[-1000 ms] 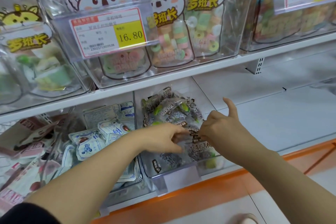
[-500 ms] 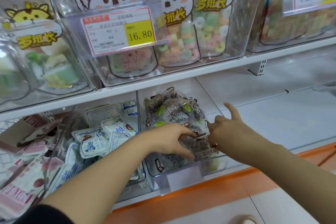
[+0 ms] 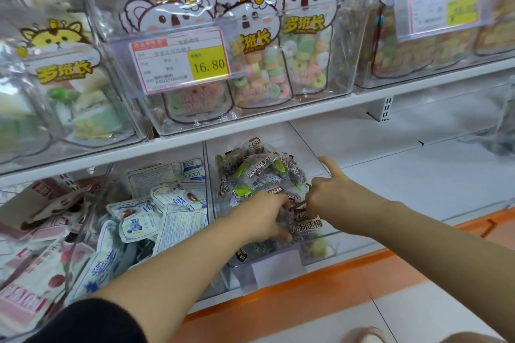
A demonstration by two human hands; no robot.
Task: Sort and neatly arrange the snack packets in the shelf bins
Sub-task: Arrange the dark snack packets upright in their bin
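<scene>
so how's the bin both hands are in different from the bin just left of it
The right bin holds small dark packets with green patches; the left bin holds larger white and blue packets. The left hand and right hand both grip dark packets in the right bin; neither touches the left bin. Both are clear plastic bins, side by side on the lower shelf.

Plum packets [image 3: 259,172] dark purple-brown with green, white lettering; neighbouring packets [image 3: 139,217] white-blue; price tag [image 3: 181,62] red-yellow; shelf edge [image 3: 306,298] orange; far-left packs [image 3: 25,295] probably pink.
</scene>
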